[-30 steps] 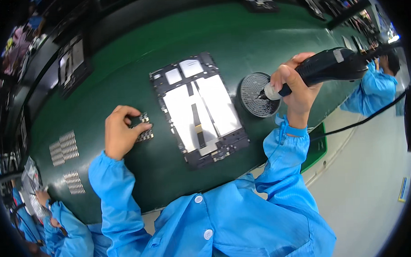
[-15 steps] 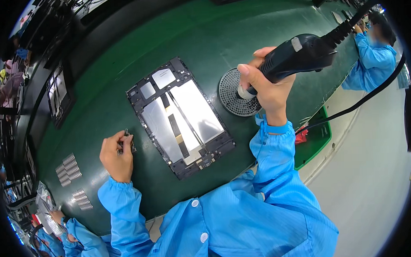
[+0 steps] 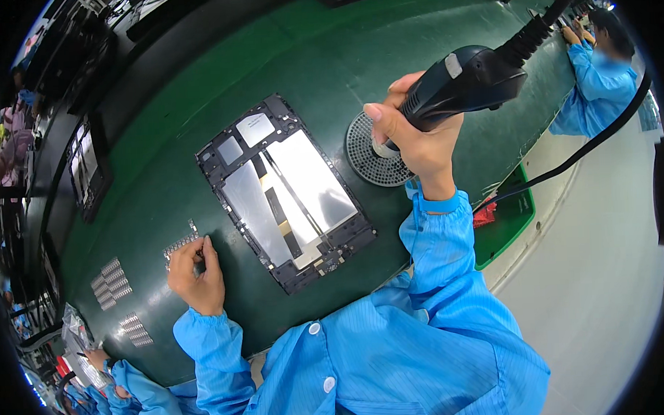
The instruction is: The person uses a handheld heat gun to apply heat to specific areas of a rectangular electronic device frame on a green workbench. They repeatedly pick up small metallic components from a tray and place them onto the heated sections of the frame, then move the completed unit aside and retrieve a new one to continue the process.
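Observation:
Between the thumb and finger of my left hand [image 3: 197, 282], held at its near edge, is a strip of small silver parts [image 3: 180, 244]. My right hand [image 3: 426, 142] is closed round a black corded handheld tool [image 3: 463, 86] with a ribbed cord sleeve. Just under its fingers shows a round dark perforated disc [image 3: 367, 159]; whether the disc belongs to the tool I cannot tell. Between my hands lies an opened tablet housing [image 3: 313, 182], black-framed with silver plates and a dark flat cable, tilted on the green table. Neither hand touches it.
Several strips of small silver parts [image 3: 111, 283] lie at the left on the green table [image 3: 246, 57]. Another opened tablet housing [image 3: 88, 165] stands at the far left. A green bin [image 3: 505, 231] holding something red is at the right edge. Co-workers in blue [image 3: 598, 88] sit on both sides.
My left hand has shifted slightly nearer to me, and the silver strip in its fingers now shows its lighter face. My right hand and tool have moved a little left.

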Demonstrator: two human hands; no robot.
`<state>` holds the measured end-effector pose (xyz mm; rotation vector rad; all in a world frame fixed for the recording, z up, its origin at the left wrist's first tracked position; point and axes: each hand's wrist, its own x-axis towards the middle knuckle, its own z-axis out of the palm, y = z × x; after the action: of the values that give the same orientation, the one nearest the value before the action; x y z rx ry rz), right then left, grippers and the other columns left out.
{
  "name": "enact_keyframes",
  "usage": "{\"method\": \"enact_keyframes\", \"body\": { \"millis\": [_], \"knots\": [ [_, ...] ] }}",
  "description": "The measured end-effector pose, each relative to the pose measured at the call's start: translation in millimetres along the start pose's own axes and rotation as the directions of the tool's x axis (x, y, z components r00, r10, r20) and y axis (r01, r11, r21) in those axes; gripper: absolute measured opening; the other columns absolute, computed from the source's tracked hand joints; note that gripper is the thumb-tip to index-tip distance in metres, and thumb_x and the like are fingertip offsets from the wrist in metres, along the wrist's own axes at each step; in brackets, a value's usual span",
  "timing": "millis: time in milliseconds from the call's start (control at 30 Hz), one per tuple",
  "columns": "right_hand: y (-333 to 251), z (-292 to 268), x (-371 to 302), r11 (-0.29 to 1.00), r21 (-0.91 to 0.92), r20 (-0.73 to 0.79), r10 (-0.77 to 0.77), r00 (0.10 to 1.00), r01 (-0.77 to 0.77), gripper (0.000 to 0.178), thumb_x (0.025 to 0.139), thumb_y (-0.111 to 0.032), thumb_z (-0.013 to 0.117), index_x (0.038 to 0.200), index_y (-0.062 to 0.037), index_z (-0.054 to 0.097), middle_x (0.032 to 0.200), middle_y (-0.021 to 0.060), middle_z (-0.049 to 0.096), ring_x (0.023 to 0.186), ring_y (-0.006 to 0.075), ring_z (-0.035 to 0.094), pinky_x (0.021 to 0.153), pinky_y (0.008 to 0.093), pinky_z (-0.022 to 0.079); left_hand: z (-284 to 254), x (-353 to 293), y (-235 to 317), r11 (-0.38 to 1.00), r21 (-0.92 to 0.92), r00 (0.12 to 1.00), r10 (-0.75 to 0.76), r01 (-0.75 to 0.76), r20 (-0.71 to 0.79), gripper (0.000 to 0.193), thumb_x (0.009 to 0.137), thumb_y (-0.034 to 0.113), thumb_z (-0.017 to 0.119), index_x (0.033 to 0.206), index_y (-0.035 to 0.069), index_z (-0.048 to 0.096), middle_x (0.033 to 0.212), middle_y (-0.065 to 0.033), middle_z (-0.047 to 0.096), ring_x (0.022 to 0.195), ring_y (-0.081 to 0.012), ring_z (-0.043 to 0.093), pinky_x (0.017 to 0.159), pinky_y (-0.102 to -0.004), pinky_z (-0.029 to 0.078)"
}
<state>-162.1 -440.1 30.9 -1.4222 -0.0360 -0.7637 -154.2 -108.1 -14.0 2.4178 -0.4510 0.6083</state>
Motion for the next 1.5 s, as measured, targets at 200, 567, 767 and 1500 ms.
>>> {"method": "enact_keyframes", "body": {
  "millis": [200,567,767,1500],
  "knots": [
    [-1.4,3.7,-2.3,1.0,-0.023,-0.015,0.007,1.0,-0.007,0.03,0.072,0.01,0.07,0.095,0.0012,0.053,0.061,0.0077,0.059,0.048,0.0129,0.057,0.045,0.0237,0.045,3.4,-21.0,27.8,0.986,-0.158,0.996,-0.032,0.044,0.08,0.013,0.068,-0.004,0.071,0.078,0.001,0.065,0.072,-0.0102,0.063,0.051,-0.0169,0.056,0.045,-0.0255,0.044],
    [-32.6,31.0,11.4,0.987,0.089,-0.044,-0.132,0.99,0.135,0.032,0.074,0.01,0.067,0.101,0.001,0.051,0.06,0.0076,0.057,0.048,0.015,0.056,0.047,0.0279,0.047,22.0,-34.5,32.7,0.966,-0.258,0.995,-0.002,0.027,0.097,0.017,0.065,-0.007,0.068,0.079,0.001,0.063,0.075,-0.0113,0.062,0.052,-0.0163,0.056,0.046,-0.025,0.045],
    [-26.7,100.8,2.3,0.949,0.312,0.149,-0.084,0.985,0.034,0.033,0.075,0.008,0.067,0.102,-0.0001,0.049,0.06,0.0082,0.058,0.048,0.0151,0.057,0.049,0.028,0.048,19.9,-22.9,28.0,0.93,-0.366,0.984,0.045,0.022,0.175,0.016,0.064,-0.005,0.068,0.079,0.002,0.064,0.074,-0.0096,0.063,0.054,-0.0184,0.057,0.051,-0.0289,0.045],
    [-8.3,167.0,-10.3,0.978,0.189,0.309,0.022,0.951,-0.085,0.029,0.072,0.01,0.07,0.096,0.003,0.054,0.06,0.0068,0.06,0.05,0.0104,0.057,0.046,0.022,0.045,1.0,-26.0,15.9,0.714,-0.579,0.919,-0.301,0.394,0.255,0.015,0.083,-0.006,0.057,0.096,-0.003,0.065,0.087,-0.0135,0.068,0.069,-0.0186,0.067,0.064,-0.0266,0.053]
  ]
}}
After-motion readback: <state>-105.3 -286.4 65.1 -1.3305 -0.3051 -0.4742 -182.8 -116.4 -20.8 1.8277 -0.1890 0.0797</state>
